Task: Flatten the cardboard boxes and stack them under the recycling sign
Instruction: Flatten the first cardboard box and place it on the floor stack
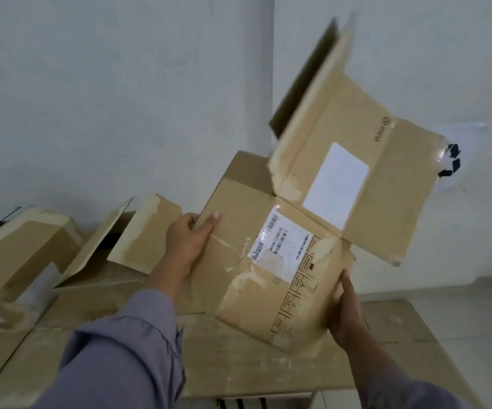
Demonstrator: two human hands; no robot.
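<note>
One flattened box [286, 261] is gripped by the left hand [188, 243] and right hand [348, 314]. At nine o'clock, two boxes [23, 246] are not yet flattened.

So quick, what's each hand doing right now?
Left hand: grips the flattened box by its left edge.
Right hand: grips the same box's lower right edge.

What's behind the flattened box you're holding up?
Behind the flattened box the recycling sign shows partly on the wall; its left part is covered. A brown cardboard piece also pokes out behind.
</note>
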